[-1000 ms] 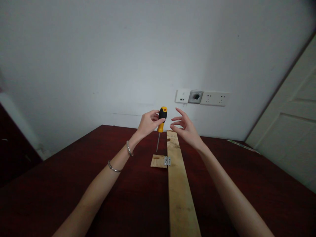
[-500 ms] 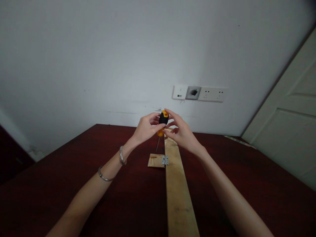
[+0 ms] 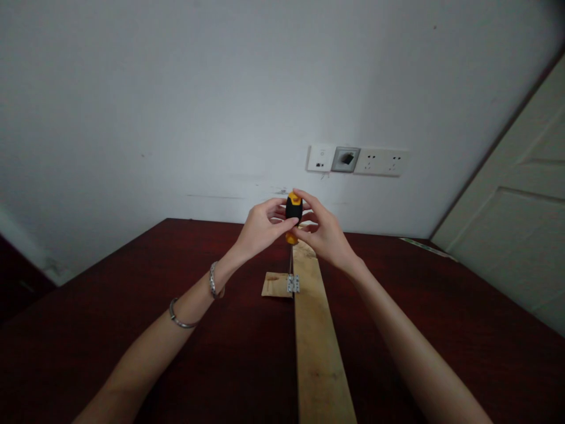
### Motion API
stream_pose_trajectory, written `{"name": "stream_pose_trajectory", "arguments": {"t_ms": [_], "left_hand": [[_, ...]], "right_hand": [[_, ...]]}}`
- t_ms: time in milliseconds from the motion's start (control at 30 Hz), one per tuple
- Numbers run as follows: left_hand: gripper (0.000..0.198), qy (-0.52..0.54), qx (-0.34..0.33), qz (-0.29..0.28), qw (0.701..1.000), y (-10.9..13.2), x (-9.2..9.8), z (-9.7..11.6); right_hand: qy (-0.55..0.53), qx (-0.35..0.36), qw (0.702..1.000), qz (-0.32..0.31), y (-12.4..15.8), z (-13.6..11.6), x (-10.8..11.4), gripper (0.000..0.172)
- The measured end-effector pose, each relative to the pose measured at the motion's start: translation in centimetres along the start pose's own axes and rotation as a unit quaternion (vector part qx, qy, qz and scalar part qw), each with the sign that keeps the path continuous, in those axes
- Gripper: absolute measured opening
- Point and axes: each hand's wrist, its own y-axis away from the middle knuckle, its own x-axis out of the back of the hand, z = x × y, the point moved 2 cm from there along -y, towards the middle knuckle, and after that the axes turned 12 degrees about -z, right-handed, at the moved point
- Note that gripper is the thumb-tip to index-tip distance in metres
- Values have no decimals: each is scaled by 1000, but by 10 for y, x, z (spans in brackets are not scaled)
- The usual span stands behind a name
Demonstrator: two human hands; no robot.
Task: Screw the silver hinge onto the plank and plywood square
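Both hands are closed around a black and yellow screwdriver [image 3: 293, 207], held nearly upright with its shaft pointing down. My left hand [image 3: 261, 228] grips the handle from the left, thumb across its lower part. From the right, my right hand [image 3: 325, 231] has its fingers at the top and lower end of the handle. The shaft runs down to a silver hinge [image 3: 293, 283]; whether the tip touches it I cannot tell. The hinge bridges a small wooden piece [image 3: 274, 284] and a long wooden plank [image 3: 318, 341].
The plank lies lengthwise on a dark red table [image 3: 212, 365]. Behind stands a pale wall with a row of sockets [image 3: 380, 162]. At the right is a light panelled door [image 3: 521, 235], and a narrow strip [image 3: 428, 249] lies by the table's back right edge.
The screwdriver has tilted from a slant to nearly upright, and its shaft has swung right, over the hinge. Both hands stay on the handle. The view has shifted slightly.
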Motion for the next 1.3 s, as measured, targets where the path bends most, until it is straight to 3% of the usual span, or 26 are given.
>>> {"name": "stream_pose_trajectory", "arguments": {"t_ms": [133,233,400,467,633,967,1300], "left_hand": [[52,-76,19,-139,987,3,13,-9],[65,-139,65,-256,954,15,18,-33],[87,-196,140,-402,883,43,-4,-81],[93,-214,156,-436,860,51,-15,-92],[102,-234,156,-445,850,59,-29,-104],[99,-324,170,-458,811,61,-30,-115],[86,-334,161,-448,813,61,-29,-118]], "right_hand": [[2,4,1000,16,1,8,4,67],[-8,-9,999,36,3,17,7,71],[-27,-29,995,88,10,27,11,78],[-30,-34,994,98,12,28,13,77],[-29,-31,994,97,15,30,13,76],[-38,-30,995,88,15,34,8,75],[-49,-30,995,86,17,37,4,74]]}}
